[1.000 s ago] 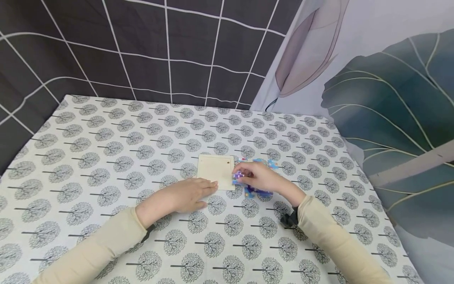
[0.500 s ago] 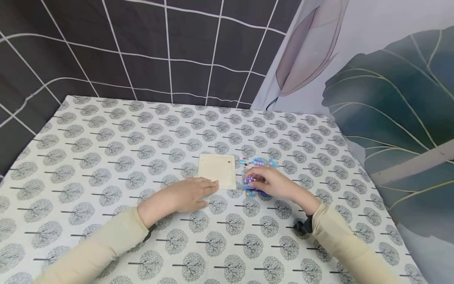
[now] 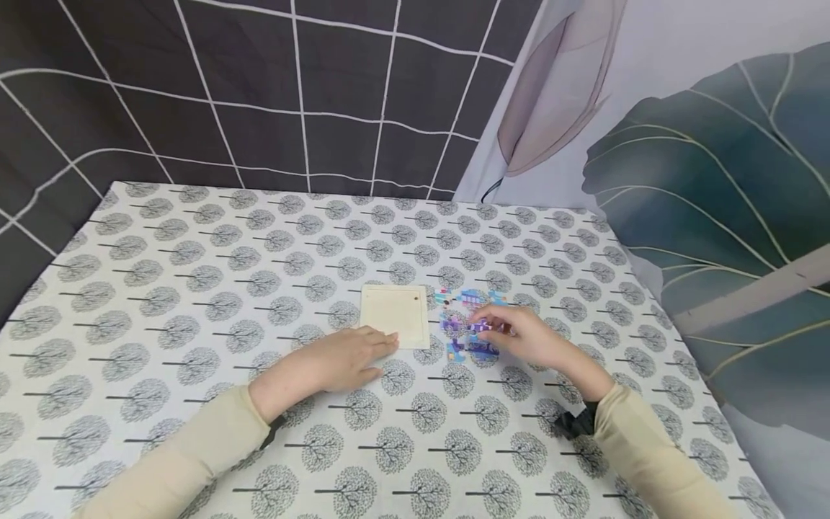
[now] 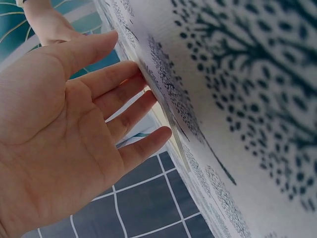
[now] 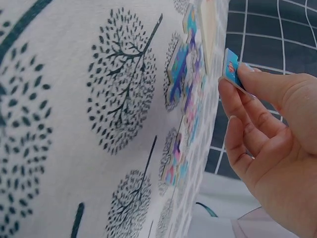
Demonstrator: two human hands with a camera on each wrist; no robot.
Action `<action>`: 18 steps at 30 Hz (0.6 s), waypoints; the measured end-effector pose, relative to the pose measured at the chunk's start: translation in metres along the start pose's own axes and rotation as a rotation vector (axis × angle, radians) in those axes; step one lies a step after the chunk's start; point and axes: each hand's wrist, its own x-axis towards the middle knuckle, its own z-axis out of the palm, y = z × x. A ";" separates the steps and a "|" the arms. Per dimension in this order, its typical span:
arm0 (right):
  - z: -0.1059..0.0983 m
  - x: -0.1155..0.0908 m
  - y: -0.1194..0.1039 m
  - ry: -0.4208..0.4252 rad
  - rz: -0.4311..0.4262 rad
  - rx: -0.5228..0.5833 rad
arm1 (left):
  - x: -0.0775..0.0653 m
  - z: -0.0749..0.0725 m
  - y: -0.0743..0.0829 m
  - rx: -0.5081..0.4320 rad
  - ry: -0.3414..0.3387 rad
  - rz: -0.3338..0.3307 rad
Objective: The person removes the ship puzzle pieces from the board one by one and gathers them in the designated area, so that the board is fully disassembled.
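A flat cream puzzle board (image 3: 392, 306) with a small dark spot near its far right corner lies on the cloth. My left hand (image 3: 346, 358) rests its fingertips on the board's near left part; in the left wrist view the fingers (image 4: 111, 79) are relaxed and reach the board's edge. To the right, my right hand (image 3: 525, 337) pinches a puzzle piece (image 5: 231, 65), blue with a small red-and-white mark, between thumb and fingertips. It is held above several colourful loose pieces (image 3: 483, 349), blue, purple and pink, which lie beside the board. The hand covers part of them.
A white tablecloth (image 3: 259, 238) printed with grey trees covers the table. Behind it hangs a dark curtain with a white grid (image 3: 253, 86). A pale curtain with big leaves (image 3: 707, 173) stands at the right.
My right hand has moved right with the puzzle piece, from the board's right edge to above the loose pieces, uncovering some of them. My left hand has stayed on the board.
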 end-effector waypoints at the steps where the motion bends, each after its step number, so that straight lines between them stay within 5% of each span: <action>1: -0.001 -0.001 0.001 -0.004 0.006 0.001 | 0.000 0.000 0.000 -0.002 0.002 -0.001; 7: -0.004 -0.013 0.005 -0.017 0.081 -0.017 | 0.000 -0.001 0.004 0.001 0.021 0.009; 18: -0.008 -0.028 0.011 0.024 0.097 -0.048 | -0.002 -0.001 0.002 0.032 0.018 0.003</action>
